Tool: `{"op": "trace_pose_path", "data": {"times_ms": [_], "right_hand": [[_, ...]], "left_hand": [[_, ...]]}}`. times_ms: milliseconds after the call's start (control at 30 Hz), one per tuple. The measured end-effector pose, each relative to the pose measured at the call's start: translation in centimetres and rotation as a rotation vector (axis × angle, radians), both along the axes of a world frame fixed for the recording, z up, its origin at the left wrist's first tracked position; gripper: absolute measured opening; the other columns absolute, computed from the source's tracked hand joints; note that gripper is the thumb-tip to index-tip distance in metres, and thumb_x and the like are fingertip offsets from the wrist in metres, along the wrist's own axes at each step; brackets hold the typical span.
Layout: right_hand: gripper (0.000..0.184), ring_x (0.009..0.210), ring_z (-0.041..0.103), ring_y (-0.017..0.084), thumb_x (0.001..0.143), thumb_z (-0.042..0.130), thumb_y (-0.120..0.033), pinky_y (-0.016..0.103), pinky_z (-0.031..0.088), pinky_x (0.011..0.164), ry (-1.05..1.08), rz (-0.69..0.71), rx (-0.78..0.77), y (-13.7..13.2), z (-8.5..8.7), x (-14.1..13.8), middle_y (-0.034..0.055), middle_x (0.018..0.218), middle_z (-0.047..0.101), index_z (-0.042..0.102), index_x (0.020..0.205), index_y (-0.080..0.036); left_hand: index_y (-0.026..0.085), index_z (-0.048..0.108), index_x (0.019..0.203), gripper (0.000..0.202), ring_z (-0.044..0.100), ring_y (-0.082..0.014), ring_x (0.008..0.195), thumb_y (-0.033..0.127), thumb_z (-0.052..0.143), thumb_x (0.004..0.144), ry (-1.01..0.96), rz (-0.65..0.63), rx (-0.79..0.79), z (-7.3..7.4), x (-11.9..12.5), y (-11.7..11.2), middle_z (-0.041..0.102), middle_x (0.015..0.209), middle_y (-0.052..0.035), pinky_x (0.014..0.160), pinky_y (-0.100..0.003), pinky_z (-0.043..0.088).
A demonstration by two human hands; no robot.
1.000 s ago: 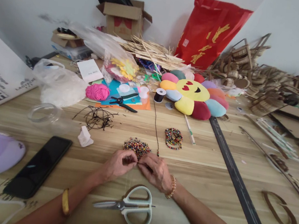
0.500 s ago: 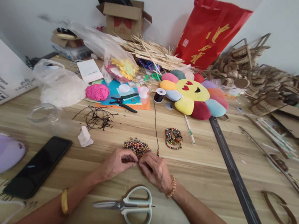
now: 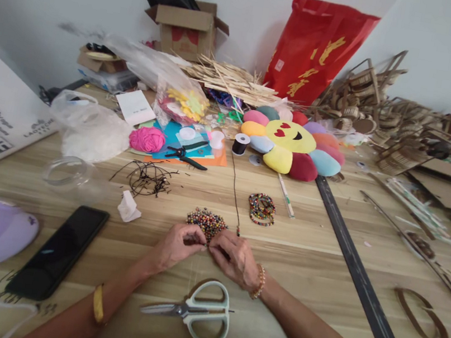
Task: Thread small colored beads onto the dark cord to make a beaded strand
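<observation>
A pile of small multicoloured beads [image 3: 206,221] lies on the wooden table just beyond my hands. My left hand [image 3: 180,246] is pinched at its near edge, and a tiny bead seems to sit at the fingertips. Close beside it, my right hand [image 3: 235,256] is closed on the black cord [image 3: 235,184], with its fingertips almost meeting the left ones. That cord runs from a black spool [image 3: 240,144] down to the right hand, and a few beads are threaded on it there. Strung beads [image 3: 262,209] lie coiled to the right.
White-handled scissors [image 3: 204,314] lie in front of me. On the left are a phone [image 3: 58,251], a clear jar [image 3: 74,177] and black cord scraps [image 3: 148,178]. A flower cushion [image 3: 293,139] and pliers [image 3: 187,154] are farther back. A dark strip [image 3: 358,273] crosses the right side.
My left hand has shifted very slightly left at the fingertips. Otherwise both hands and the things on the table look the same.
</observation>
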State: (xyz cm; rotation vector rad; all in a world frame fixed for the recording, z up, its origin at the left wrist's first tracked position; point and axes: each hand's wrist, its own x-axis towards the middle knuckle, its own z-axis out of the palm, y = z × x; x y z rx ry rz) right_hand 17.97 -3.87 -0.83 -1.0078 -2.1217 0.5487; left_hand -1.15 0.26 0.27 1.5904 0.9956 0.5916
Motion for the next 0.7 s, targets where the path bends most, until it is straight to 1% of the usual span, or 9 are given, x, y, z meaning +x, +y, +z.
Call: {"op": "trace_pose_path", "data": {"times_ms": [200, 300, 433, 533, 633, 700], "right_hand": [[0.01, 0.072, 0.057, 0.016, 0.091, 0.048, -0.015, 0.025, 0.046, 0.064, -0.014, 0.001, 0.004, 0.04, -0.13, 0.01, 0.0051, 0.081, 0.061, 0.056, 0.087, -0.019], [0.008, 0.07, 0.057, 0.015, 0.09, 0.049, -0.016, 0.024, 0.046, 0.062, 0.007, 0.004, 0.005, 0.01, 0.19, -0.1, 0.0044, 0.079, 0.061, 0.056, 0.088, -0.019], [0.004, 0.065, 0.054, 0.014, 0.089, 0.053, -0.021, 0.023, 0.044, 0.058, 0.008, -0.004, -0.006, -0.04, 0.6, -0.26, 0.0037, 0.077, 0.058, 0.056, 0.09, -0.018], [0.007, 0.066, 0.053, 0.014, 0.09, 0.053, -0.024, 0.024, 0.044, 0.059, 0.0, 0.005, -0.015, -0.02, 0.5, -0.25, 0.0038, 0.078, 0.058, 0.056, 0.09, -0.018], [0.006, 0.07, 0.054, 0.014, 0.091, 0.051, -0.022, 0.024, 0.044, 0.061, -0.009, 0.009, -0.014, -0.02, 0.34, -0.22, 0.0042, 0.08, 0.059, 0.056, 0.088, -0.018], [0.006, 0.07, 0.053, 0.014, 0.089, 0.051, -0.02, 0.024, 0.043, 0.061, -0.025, -0.001, -0.003, -0.09, 0.35, -0.21, 0.0037, 0.078, 0.057, 0.055, 0.085, -0.018]], "left_hand": [[0.013, 0.064, 0.065, 0.007, 0.056, -0.0118, 0.058, 0.02, 0.067, 0.067, 0.005, 0.004, 0.001, 0.22, 0.04, -0.04, 0.064, 0.063, -0.0005, 0.058, -0.021, 0.045], [0.012, 0.065, 0.065, 0.01, 0.054, -0.0115, 0.057, 0.022, 0.067, 0.068, 0.007, -0.007, -0.002, 0.1, 0.01, 0.0, 0.064, 0.061, -0.0005, 0.056, -0.021, 0.043], [0.012, 0.067, 0.068, 0.013, 0.052, -0.0115, 0.056, 0.024, 0.066, 0.071, 0.034, -0.022, 0.031, -0.1, -0.08, 0.06, 0.063, 0.06, -0.0006, 0.054, -0.021, 0.04], [0.012, 0.068, 0.07, 0.014, 0.053, -0.0122, 0.058, 0.026, 0.064, 0.073, 0.057, -0.052, 0.053, -0.14, -0.15, 0.08, 0.064, 0.063, -0.0013, 0.056, -0.021, 0.041], [0.013, 0.068, 0.072, 0.015, 0.054, -0.0127, 0.061, 0.026, 0.063, 0.076, 0.062, -0.072, 0.082, -0.11, -0.19, 0.04, 0.066, 0.066, -0.0019, 0.059, -0.022, 0.041], [0.013, 0.067, 0.072, 0.014, 0.055, -0.0131, 0.063, 0.026, 0.062, 0.076, 0.056, -0.075, 0.106, -0.01, -0.17, 0.01, 0.066, 0.068, -0.0022, 0.061, -0.022, 0.042]]}}
